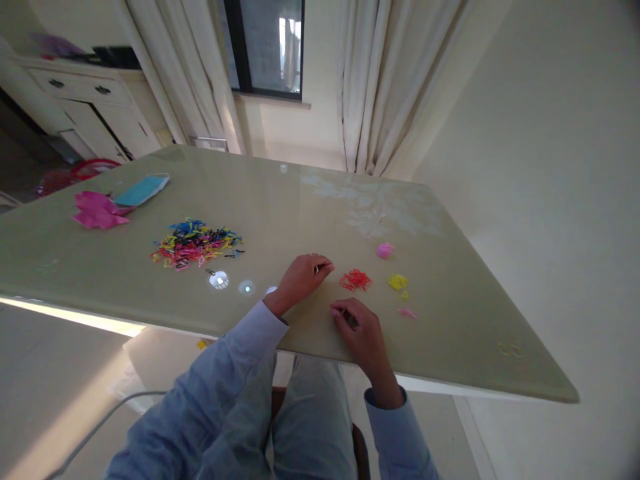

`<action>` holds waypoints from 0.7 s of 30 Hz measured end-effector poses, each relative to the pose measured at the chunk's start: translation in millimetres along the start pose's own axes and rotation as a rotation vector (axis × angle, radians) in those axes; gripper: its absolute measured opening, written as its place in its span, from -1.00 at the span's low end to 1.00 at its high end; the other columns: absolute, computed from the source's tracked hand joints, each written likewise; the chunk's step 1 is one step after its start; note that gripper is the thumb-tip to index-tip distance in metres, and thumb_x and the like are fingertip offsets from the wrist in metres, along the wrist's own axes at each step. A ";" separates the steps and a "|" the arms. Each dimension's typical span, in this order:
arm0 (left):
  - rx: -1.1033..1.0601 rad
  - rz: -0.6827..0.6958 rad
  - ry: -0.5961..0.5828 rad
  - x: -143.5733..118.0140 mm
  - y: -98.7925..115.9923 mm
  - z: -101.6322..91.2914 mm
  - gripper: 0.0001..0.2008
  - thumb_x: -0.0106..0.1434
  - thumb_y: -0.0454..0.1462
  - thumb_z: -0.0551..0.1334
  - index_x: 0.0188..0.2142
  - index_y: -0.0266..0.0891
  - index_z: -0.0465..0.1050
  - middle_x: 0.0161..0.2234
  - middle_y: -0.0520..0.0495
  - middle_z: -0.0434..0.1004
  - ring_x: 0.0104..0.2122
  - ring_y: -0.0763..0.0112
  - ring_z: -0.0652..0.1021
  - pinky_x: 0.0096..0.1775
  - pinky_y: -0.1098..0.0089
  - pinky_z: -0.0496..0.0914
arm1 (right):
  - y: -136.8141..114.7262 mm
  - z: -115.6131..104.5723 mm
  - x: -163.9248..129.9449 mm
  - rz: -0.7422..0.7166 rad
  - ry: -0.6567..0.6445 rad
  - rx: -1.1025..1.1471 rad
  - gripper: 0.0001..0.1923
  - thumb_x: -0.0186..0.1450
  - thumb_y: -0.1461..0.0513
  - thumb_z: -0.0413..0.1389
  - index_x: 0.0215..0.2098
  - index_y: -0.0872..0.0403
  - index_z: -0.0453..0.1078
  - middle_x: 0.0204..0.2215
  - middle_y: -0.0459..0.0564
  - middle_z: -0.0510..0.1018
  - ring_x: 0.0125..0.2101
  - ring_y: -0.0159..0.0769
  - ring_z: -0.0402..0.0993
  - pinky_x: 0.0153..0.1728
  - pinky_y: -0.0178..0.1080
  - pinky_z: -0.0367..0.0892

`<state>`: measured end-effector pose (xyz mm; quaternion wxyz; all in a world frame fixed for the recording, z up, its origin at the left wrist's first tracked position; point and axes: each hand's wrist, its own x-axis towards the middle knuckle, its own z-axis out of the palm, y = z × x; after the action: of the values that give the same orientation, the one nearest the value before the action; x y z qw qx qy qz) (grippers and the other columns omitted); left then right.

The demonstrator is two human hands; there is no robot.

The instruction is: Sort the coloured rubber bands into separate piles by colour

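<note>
My left hand [304, 275] is closed in a pinch over the table, its fingertips just left of a small pile of red rubber bands [355, 280]. Nearer to me, my right hand [361, 330] also pinches thumb against fingers, below that red pile. Whatever lies between the fingertips of either hand is too small to make out. Right of the red pile are a little heap of yellow rubber bands [398, 282], a few pale pink bands [407, 313] and a pink clump [385, 250]. A larger mixed pile of coloured rubber bands [197, 243] lies to the left.
A crumpled pink sheet [100, 210] and a blue face mask [143, 191] rest on the glossy table [450, 347] at the far left. One dark band [211, 271] lies apart, below the mixed pile. A cabinet [95, 100] and curtains [370, 80] stand beyond the table.
</note>
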<state>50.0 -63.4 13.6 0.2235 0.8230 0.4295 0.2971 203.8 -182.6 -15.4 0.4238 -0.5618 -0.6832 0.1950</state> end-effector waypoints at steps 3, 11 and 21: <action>-0.017 -0.022 0.031 -18.5 -12.4 -14.8 -0.77 0.35 -0.21 0.18 -0.30 -0.25 0.59 -0.34 -0.06 0.63 -0.35 0.39 0.55 -0.24 0.41 0.34 | 0.5 -0.8 0.0 0.002 -0.006 0.001 -0.87 0.33 0.23 0.10 -0.26 0.07 0.50 -0.37 -0.02 0.58 -0.38 -0.32 0.47 -0.32 -0.29 0.34; -0.028 -0.064 0.081 -83.9 -42.7 -42.1 -0.77 0.36 -0.22 0.16 -0.29 -0.25 0.57 -0.36 -0.08 0.60 -0.33 0.36 0.53 -0.24 0.38 0.32 | 1.2 -6.1 2.9 -0.033 -0.003 0.023 -0.86 0.33 0.19 0.13 -0.29 0.06 0.52 -0.39 -0.03 0.59 -0.42 -0.34 0.49 -0.37 -0.32 0.35; -0.611 -0.337 0.285 -99.8 -41.5 -47.5 -0.67 0.23 -0.05 0.25 -0.39 -0.30 0.56 -0.49 -0.03 0.54 -0.47 0.44 0.46 -0.40 0.45 0.31 | -42.6 13.1 26.2 -0.176 0.037 0.187 -0.94 0.31 0.26 0.18 -0.29 0.03 0.51 -0.41 -0.06 0.55 -0.40 -0.36 0.47 -0.39 -0.31 0.36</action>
<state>-51.5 -119.8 -7.6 0.4427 0.5864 0.4772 0.4821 167.4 -167.9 18.3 0.5022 -0.4612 -0.7008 0.2097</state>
